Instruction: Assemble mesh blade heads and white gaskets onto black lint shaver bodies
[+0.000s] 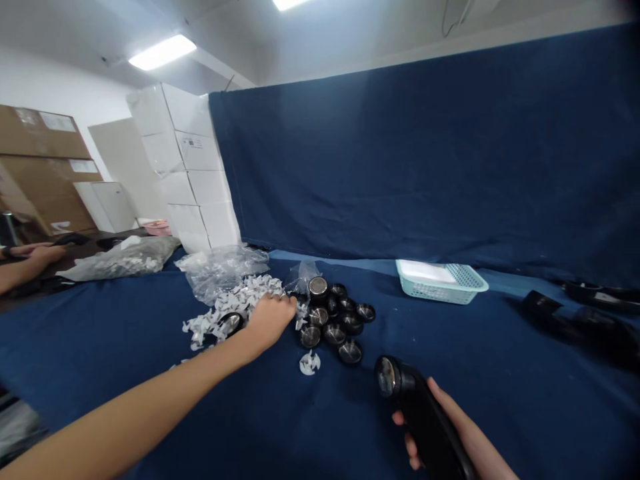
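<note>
Black lint shaver (425, 420) lies in the right hand (453, 417), near right on the blue cloth (100, 360). Its long axis runs diagonally from near right to far left, with the round metal head facing far left towards the heap. The right fingers (410, 437) wrap its body from below, with the thumb along the far side. The left hand (271, 320) reaches in from near left, its fingers narrow and close together at the edge of white plastic blades (235, 300); whether they pinch anything, I cannot tell. Just right of them sit black cups (333, 323) with metal faces, and one more cup (231, 324) lies among the blades. A clear bag (220, 270) lies beyond. A teal basket (440, 281) sits far right, and a co-worker's hand (47, 255) rests far left.
</note>
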Available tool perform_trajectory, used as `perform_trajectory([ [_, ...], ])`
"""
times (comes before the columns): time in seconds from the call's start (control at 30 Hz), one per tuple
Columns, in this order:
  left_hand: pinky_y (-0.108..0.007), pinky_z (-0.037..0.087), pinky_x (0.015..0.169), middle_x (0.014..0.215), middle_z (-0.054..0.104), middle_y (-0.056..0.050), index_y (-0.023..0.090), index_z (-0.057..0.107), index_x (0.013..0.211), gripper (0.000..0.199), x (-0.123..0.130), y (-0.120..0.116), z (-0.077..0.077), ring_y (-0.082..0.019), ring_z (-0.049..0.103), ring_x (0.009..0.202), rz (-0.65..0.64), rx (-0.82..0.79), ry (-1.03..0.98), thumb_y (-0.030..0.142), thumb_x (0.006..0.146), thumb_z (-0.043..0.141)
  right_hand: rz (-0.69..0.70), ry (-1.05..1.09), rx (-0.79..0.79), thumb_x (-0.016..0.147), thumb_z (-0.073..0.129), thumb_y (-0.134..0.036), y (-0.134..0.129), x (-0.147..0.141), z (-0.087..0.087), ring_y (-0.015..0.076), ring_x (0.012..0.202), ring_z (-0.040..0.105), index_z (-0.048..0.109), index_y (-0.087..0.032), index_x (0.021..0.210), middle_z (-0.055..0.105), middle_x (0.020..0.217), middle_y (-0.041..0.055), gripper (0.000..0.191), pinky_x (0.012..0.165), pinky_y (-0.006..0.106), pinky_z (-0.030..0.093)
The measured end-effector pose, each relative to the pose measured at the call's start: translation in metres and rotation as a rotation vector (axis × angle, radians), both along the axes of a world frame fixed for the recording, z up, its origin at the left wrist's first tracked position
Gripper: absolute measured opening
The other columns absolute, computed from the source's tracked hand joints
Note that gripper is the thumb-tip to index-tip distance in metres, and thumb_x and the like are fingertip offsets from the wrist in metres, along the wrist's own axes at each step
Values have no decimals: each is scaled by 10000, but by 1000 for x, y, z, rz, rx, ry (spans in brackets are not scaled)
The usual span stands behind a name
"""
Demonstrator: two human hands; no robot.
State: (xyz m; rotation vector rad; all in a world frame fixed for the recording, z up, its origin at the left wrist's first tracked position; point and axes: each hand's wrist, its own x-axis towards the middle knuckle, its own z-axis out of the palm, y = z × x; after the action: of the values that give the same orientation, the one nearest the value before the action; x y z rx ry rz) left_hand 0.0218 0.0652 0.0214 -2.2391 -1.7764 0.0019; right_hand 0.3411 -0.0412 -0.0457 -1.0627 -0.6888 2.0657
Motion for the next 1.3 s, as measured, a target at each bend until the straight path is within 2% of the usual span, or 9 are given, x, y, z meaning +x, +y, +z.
perform_trajectory([
  [0.13,-418,517,837,989,667,-65,123,622,1066,208,8,-9,-12,-201,647,892,65,-4,99,276,932,578,-103,-3,-26,888,555,-538,-9,1,6,171,635,659,711,-112,904,724,806,94,453,674,298,536],
  [0.33,-355,476,634,805,698,-151,107,699,947,229,18,-29,-21,-263,668,701,28,-48,102,185,868,499,-101,47,-51,937,567,-351,-9,8,3,201,958,638,583,-179,1179,623,1172,77,297,809,404,552],
  [0.47,-354,466,598,967,666,-170,124,706,943,296,22,-41,-15,-276,667,722,-2,-26,68,220,907,429,-71,94,-31,936,567,-336,-8,11,8,217,1014,620,577,-200,1203,596,1235,87,299,845,426,545],
  [0.6,-378,488,630,1165,579,-184,152,606,1206,400,24,-54,-10,-298,664,825,-37,21,6,317,985,316,-28,120,-24,933,570,-345,-7,12,9,218,1002,623,578,-199,1199,604,1219,87,303,827,425,552],
  [0.7,-362,510,655,1180,597,-129,223,616,1205,421,25,-60,-17,-266,671,803,-131,-52,-36,491,956,407,21,127,-30,936,560,-389,-5,10,6,183,884,650,598,-169,1141,651,1095,68,303,765,382,558],
  [0.77,-356,520,668,1198,613,-112,246,602,1239,463,25,-62,-25,-282,675,841,-186,-105,-57,543,896,512,55,124,-36,928,520,-499,-2,8,3,166,720,660,651,-125,1018,689,887,62,407,700,346,547],
  [0.9,-380,527,657,1169,642,-129,213,561,1294,475,24,-58,-37,-315,682,847,-204,-143,-105,428,870,587,86,107,-50,841,478,-688,4,6,-3,194,539,638,721,-93,759,663,587,110,648,614,316,516],
  [1.07,-377,524,661,1070,666,-112,220,606,1219,354,20,-53,-37,-297,688,830,-223,-159,-178,333,888,549,85,80,-92,807,517,-701,7,6,-7,190,515,639,744,-91,759,680,580,122,652,547,277,494],
  [1.3,-328,509,664,1039,652,-55,270,665,1097,240,12,-57,-35,-227,675,778,-285,-180,-271,310,889,553,18,-39,-112,917,411,-610,2,2,-2,148,509,632,761,-50,822,685,586,108,668,543,219,490],
])
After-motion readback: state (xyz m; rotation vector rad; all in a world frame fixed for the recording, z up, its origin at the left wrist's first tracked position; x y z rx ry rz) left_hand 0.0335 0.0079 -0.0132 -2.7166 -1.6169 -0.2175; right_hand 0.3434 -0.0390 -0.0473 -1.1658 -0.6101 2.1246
